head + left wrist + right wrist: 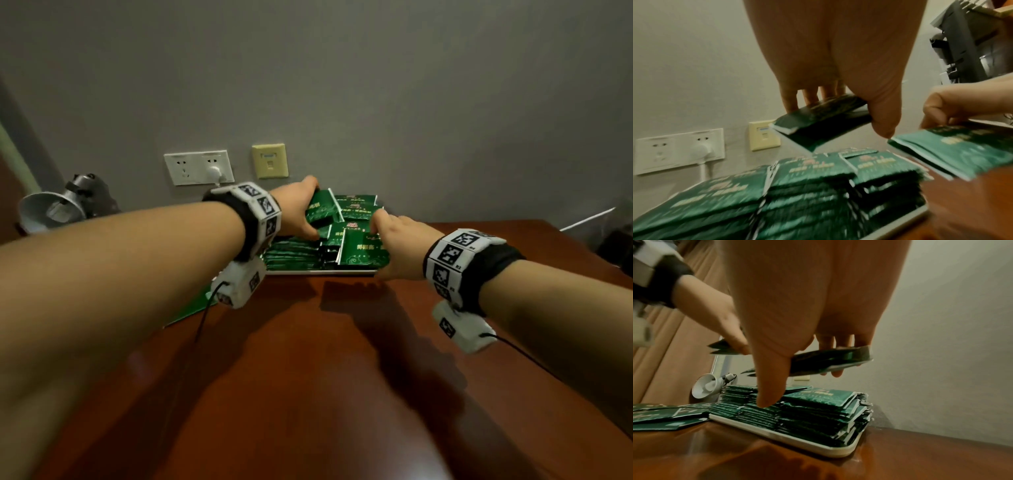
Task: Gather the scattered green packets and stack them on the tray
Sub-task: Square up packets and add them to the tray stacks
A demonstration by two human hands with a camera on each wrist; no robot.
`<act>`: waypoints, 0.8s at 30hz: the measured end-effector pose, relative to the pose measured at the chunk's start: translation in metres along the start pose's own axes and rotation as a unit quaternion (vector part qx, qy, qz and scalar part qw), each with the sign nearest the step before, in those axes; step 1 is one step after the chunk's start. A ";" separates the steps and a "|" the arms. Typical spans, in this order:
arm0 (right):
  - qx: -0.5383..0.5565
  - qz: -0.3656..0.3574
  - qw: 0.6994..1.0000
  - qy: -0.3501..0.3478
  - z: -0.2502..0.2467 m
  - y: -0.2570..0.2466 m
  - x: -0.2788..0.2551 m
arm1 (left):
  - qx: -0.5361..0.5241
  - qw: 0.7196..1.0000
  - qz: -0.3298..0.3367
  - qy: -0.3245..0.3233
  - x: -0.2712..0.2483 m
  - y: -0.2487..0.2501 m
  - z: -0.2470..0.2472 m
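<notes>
A white tray [322, 272] against the wall carries tall stacks of green packets [291, 255]. Above the stacks my left hand [298, 209] grips a small bundle of green packets [320, 209] between thumb and fingers. My right hand [388, 243] grips a second bundle [363, 251] over the tray's near right side. In the left wrist view the left bundle [822, 121] hangs tilted over the stacks [797, 186]. The right wrist view shows the right bundle [830, 361] held level above the tray rim [818, 446]. More loose packets [663, 415] lie on the table left of the tray.
The brown wooden table [308, 377] ends at a grey wall with a white double socket [198, 167] and a beige socket [270, 161]. A clip lamp [58, 205] stands at the far left. A dark appliance [972, 40] shows at the right.
</notes>
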State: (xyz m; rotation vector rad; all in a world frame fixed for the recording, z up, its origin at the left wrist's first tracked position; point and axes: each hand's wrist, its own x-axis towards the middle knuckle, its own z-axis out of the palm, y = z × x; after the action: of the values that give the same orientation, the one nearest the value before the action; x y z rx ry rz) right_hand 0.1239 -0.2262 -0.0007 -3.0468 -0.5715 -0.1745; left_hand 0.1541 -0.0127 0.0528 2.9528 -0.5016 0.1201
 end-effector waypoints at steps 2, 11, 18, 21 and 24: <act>-0.014 -0.009 1.000 0.001 0.003 0.011 0.019 | -0.004 1.000 0.010 0.005 0.039 0.003 -0.003; -0.027 0.029 0.999 0.016 -0.029 0.080 0.114 | 0.028 0.999 0.013 -0.026 0.172 -0.021 0.007; -0.007 0.001 0.999 -0.047 -0.009 0.083 0.154 | 0.037 0.997 0.032 -0.064 0.238 -0.012 0.023; 0.002 -0.013 0.998 -0.056 -0.003 0.077 0.172 | 0.037 0.994 0.050 -0.085 0.256 -0.008 0.039; -0.013 -0.025 0.997 -0.065 0.002 0.071 0.185 | 0.025 0.993 0.031 -0.109 0.262 -0.017 0.045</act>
State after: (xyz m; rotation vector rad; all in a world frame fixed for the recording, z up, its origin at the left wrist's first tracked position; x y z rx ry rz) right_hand 0.3215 -0.2253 0.0182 -3.0881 -0.6572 0.0157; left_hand 0.4082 -0.0884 0.0333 3.0154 -0.6281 -0.1882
